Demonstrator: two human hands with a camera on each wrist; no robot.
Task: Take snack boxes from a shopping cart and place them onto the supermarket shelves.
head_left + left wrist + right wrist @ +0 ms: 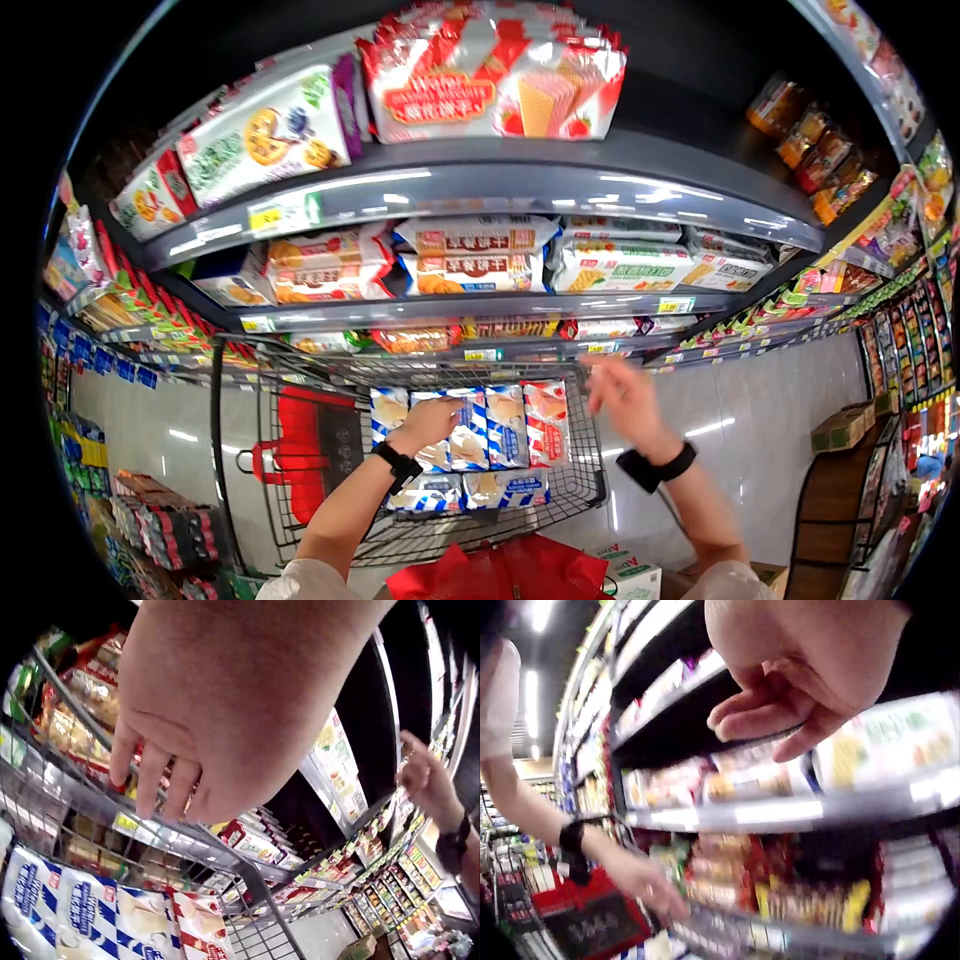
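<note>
Head view, writing first: the big red-and-white wafer pack (490, 80) on the top shelf carries Chinese characters on a red banner, too small to read surely; yellow and green price tags (283, 213) line the edges of the shelves (480, 190), their figures illegible; the blue-and-white packets (480, 430) in the cart (592, 470) bear blue lettering, which the left wrist view shows too blurred to read. Both arms reach forward, a black band at each wrist; the left hand (432, 418) is lowered into the cart, palm down, fingers relaxed and gripping nothing, resting on or just over the upper row of packets, which of the two I cannot tell; the right hand (618, 392) is raised and blurred near the cart's far right corner, fingers loose, holding nothing, well apart from the left. The packets stand in a row against the cart's far wall, with a second row below them and one red-and-white packet at the right end; a red bag (310, 440) sits to their left.
</note>
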